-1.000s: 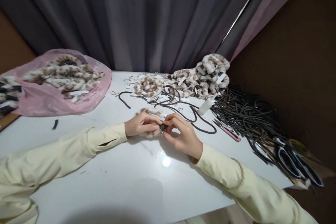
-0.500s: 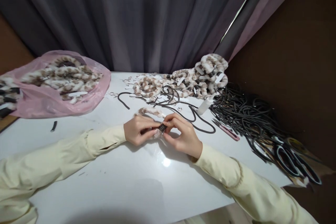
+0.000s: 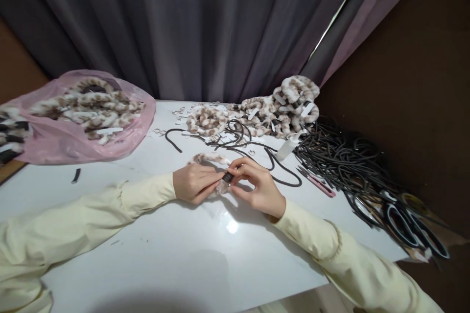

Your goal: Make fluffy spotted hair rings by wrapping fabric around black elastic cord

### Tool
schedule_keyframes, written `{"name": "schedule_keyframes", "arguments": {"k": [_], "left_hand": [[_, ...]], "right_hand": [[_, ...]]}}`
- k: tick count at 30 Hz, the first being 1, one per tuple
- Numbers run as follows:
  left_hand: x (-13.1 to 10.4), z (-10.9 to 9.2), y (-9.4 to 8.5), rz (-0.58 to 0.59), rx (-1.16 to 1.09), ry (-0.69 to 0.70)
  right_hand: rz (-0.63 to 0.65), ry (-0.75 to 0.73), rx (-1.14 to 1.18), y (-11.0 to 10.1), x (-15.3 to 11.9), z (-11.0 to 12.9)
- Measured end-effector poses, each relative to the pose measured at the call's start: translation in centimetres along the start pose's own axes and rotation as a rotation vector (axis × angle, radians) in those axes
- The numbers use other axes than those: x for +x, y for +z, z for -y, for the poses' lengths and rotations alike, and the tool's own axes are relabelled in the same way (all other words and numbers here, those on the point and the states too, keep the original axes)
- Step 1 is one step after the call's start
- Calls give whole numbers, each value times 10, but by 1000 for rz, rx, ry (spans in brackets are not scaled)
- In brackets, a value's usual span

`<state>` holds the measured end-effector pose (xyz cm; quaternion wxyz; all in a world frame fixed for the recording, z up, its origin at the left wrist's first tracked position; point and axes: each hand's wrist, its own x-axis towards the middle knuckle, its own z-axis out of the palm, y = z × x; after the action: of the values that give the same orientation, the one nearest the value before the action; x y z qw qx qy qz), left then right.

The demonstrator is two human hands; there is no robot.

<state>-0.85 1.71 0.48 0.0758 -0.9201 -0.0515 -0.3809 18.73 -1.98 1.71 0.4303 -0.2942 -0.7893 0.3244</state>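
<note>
Near the middle of the white table, my left hand (image 3: 195,181) is closed, its thumb and fingers pinching one end of a small black ribbed piece (image 3: 227,177). My right hand (image 3: 260,187) grips the other side of that piece between thumb and fingertips. Behind and below the fingers shows a brown-and-white furry loop (image 3: 209,157), partly covered by both hands. How the black piece joins the loop is hidden by my fingers.
A pink plastic bag (image 3: 135,142) of furry loops stands at left. Farther back lie more furry loops (image 3: 207,121) and black cords (image 3: 238,145). At right are a white bottle (image 3: 287,146), pink-handled scissors (image 3: 321,185), a cord heap (image 3: 338,156) and larger black-handled scissors (image 3: 402,225).
The fingers of my left hand have drawn closer together. My right hand has tilted slightly, and the black ribbed piece has risen a little between the hands.
</note>
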Motion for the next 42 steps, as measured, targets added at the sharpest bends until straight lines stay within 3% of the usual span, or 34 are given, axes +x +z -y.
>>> {"name": "schedule_keyframes", "arguments": {"k": [11,27,42], "left_hand": [[-2,1,-1,21,-10,42],[-3,1,0,17,-11,48],[-2,1,2,-10,7,57]], "right_hand": [[1,77,53,0,0,1],[-18,51,18,0,-1,0],[43,-32,-43,-3,1,1]]}}
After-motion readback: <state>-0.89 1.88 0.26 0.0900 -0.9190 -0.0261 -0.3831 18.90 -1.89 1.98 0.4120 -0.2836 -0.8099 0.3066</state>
